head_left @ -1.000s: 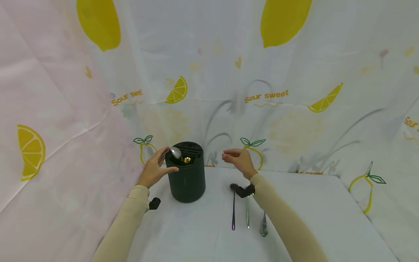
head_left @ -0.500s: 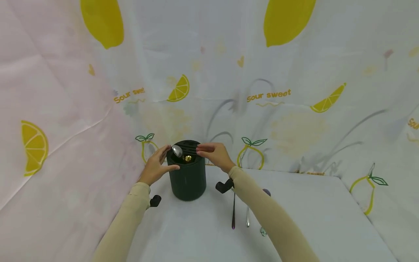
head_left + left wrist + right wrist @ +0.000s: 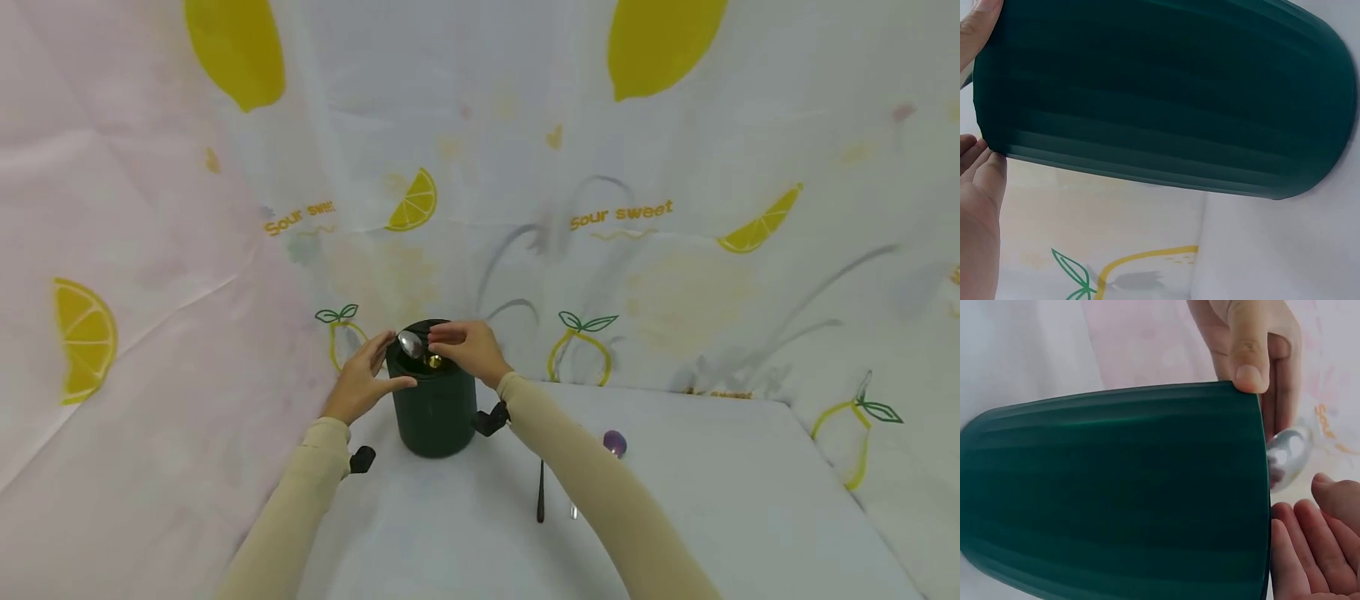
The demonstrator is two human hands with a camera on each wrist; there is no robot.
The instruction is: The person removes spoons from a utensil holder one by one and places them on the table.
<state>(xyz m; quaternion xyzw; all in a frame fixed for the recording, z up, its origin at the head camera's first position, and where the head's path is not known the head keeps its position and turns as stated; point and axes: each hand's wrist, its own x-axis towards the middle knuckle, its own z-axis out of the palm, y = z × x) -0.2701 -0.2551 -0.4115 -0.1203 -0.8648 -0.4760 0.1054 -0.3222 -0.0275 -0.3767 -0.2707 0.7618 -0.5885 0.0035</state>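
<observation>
A dark green ribbed utensil holder [image 3: 433, 417] stands upright on the table, left of centre. My left hand [image 3: 362, 385] holds its left rim, thumb in front and fingers behind, and the right wrist view shows that thumb [image 3: 1249, 378] on the edge. A silver spoon [image 3: 409, 343] pokes up out of the holder, bowl uppermost. Beside it, inside the opening, shows a small gold piece [image 3: 435, 361]. Over the right part of the opening is my right hand [image 3: 474, 350], with its fingers extended and thumb apart. I see nothing held in it.
On the white table, partly under my right forearm, lie a dark spoon handle [image 3: 541, 496], a silver handle [image 3: 573, 510] and a purple spoon bowl [image 3: 615, 442]. A lemon-print cloth [image 3: 487, 275] hangs behind the table.
My right hand has moved left from above the table to over the holder's opening. The left hand keeps its place on the rim. The right forearm now covers more of the spoons.
</observation>
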